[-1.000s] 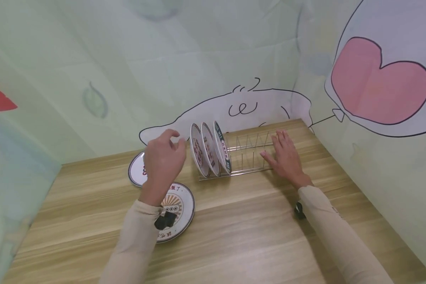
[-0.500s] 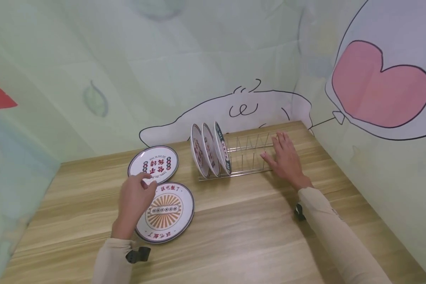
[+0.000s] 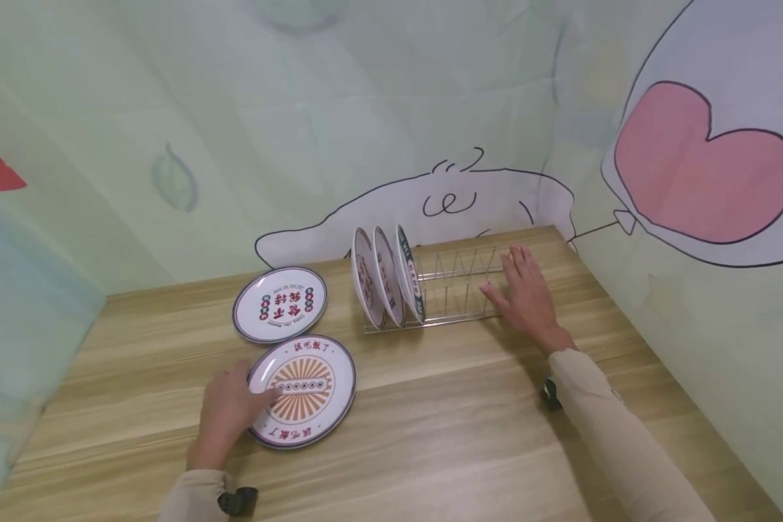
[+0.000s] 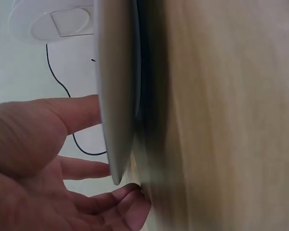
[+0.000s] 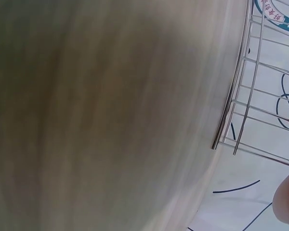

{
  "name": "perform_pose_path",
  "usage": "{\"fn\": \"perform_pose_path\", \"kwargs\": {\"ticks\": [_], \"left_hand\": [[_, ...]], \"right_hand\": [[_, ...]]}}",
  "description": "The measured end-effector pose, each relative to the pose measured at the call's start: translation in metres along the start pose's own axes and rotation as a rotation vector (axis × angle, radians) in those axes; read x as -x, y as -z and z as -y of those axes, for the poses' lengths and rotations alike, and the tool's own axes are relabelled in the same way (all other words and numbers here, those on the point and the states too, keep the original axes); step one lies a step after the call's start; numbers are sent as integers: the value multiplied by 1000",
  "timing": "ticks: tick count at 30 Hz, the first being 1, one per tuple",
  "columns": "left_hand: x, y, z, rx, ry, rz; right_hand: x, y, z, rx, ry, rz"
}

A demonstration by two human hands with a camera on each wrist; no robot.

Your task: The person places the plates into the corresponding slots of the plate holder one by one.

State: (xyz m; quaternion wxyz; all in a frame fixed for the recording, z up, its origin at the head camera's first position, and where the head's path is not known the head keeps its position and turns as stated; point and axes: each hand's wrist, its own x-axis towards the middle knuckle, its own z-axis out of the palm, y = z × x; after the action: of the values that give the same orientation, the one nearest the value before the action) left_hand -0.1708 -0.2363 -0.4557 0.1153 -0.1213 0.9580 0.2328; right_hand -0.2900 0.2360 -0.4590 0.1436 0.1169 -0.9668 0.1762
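Wooden surface: three plates racked, two remaining

Three stand on edge in the rack's left part. Leftward lie far plate and near plate, the latter white, dark-rimmed, with orange sunburst, left edge gripped by left hand. Right hand, fingers extended, is at the rack's right end; contact unclear.

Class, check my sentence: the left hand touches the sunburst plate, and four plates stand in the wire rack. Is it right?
The number is wrong: three plates stand in the wire rack, as the head view shows. The left hand does touch the sunburst plate.
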Motion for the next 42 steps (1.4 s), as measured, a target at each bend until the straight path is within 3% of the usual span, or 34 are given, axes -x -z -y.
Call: {"fn": "perform_pose_path", "kwargs": {"ticks": [8,18,26,42], "left_hand": [[-2,-1,-3,93,38,78],[-6,-4,4,144,21,100],[-7,-3,8,179,-52,85],[-2,-2,26,343,-116,84]], "right_hand": [[3,-2,0,-9,-10,-3],[4,-1,1,-7,-11,2],[4,-1,1,-19,-8,-15],[2,0,3,-5,2,-20]]}}
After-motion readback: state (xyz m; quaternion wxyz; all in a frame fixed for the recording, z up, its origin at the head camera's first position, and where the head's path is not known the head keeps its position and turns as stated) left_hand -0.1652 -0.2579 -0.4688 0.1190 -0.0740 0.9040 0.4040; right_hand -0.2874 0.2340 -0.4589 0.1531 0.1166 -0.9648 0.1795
